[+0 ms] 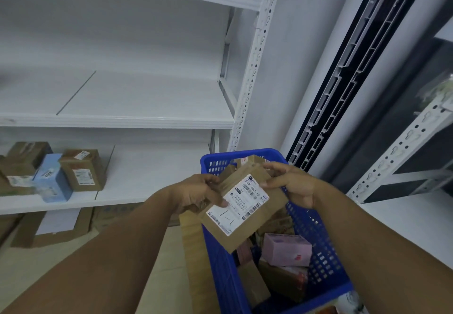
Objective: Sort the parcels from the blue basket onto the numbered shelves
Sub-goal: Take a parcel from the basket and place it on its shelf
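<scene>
I hold a flat brown cardboard parcel (247, 218) with both hands above the blue basket (326, 252). Its white shipping label faces me and has "1-1" handwritten on it. My left hand (193, 193) grips the parcel's left edge, thumb on the label. My right hand (291, 184) grips the top right corner. Inside the basket lie several more parcels, among them a pink box (288, 250) and brown boxes (284, 282). White metal shelves (117, 121) stand to the left.
On the lower shelf (137, 191) at the left stand brown boxes (84, 173) and a light blue box (52, 179). Flattened cartons (56, 228) lie on the floor beneath. A dark slotted panel (348, 73) leans against the wall on the right, beside another shelf frame (397, 152).
</scene>
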